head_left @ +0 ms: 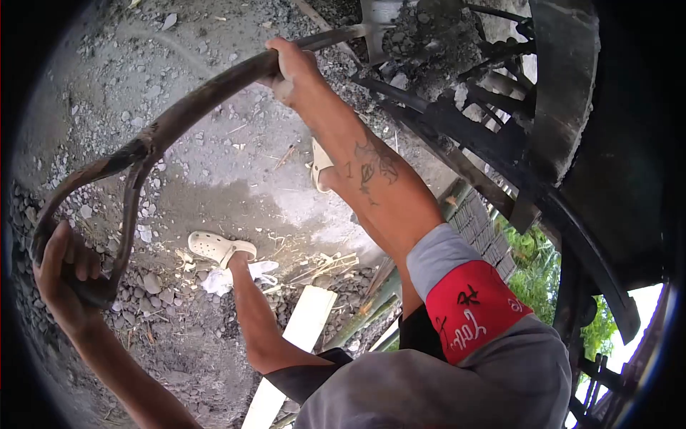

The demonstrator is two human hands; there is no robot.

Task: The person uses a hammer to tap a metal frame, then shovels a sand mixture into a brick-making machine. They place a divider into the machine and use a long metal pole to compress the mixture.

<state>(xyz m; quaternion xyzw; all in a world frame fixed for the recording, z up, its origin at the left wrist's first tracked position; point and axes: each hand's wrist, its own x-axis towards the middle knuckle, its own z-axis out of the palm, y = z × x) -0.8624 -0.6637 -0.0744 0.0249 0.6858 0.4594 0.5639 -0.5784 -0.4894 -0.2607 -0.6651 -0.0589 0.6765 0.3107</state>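
I hold a shovel [207, 93] slantwise across the view, its dark shaft rising from the lower left to the upper middle. At the far left, my left hand [64, 268] is wrapped round the crossbar of the D-shaped handle. Farther along, my right hand [293, 68] grips the lower shaft, close to the metal socket. The shovel blade [375, 32] is at the top edge, partly out of view, beside a heap of dark, crumbly material [425, 43]. Both hands are closed on the shovel.
A dark metal frame [493, 154] with a broad curved rim [564, 79] stands on the right. Gravel [153, 293] lies at the lower left, near a pale board [304, 322] and bamboo poles [364, 314]. My pale clogs [213, 247] stand on dusty ground, near a white crumpled bag [218, 281].
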